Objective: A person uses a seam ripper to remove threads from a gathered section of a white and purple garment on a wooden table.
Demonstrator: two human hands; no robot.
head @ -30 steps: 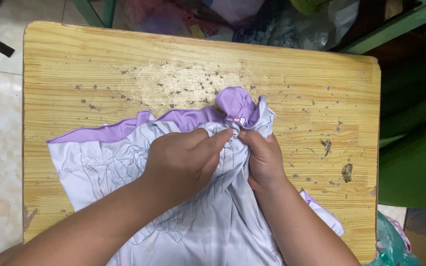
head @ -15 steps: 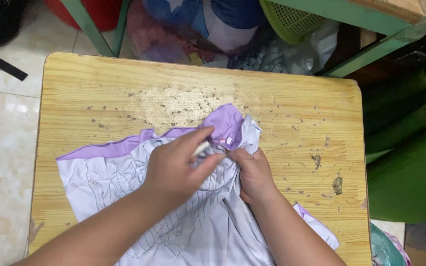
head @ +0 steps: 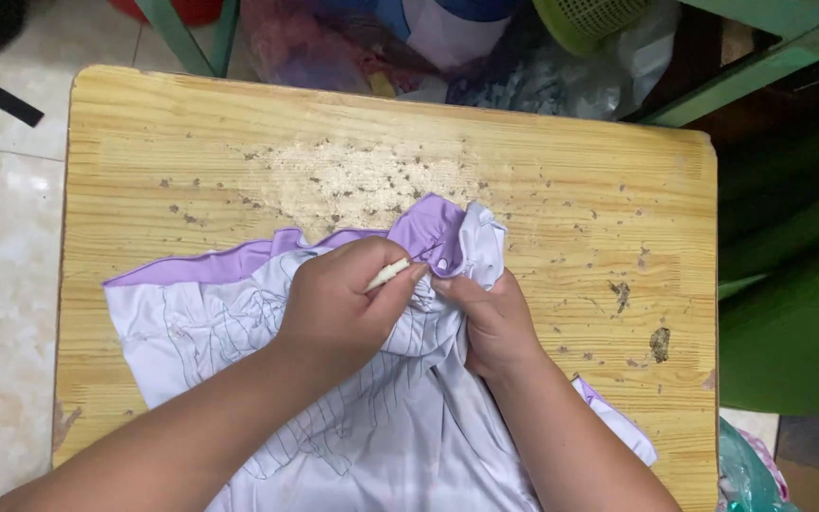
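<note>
Our left hand (head: 338, 303) grips a thin pale stick (head: 388, 274), and our right hand (head: 490, 318) pinches the lilac-trimmed white garment (head: 239, 313) at its gathered collar, lying on the wooden worktop (head: 191, 142).

hands (head: 409, 303): bare, no rings or gloves | forearms: bare, no sleeves | wrists: no watch

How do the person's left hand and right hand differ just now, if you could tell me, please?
The left hand pinches a thin pale stick between thumb and finger; the right hand grips only bunched cloth. The left hand lies over the white pleated part of the garment, while the right hand sits by its gathered purple edge. Both rest on the garment on the wooden table.
</note>
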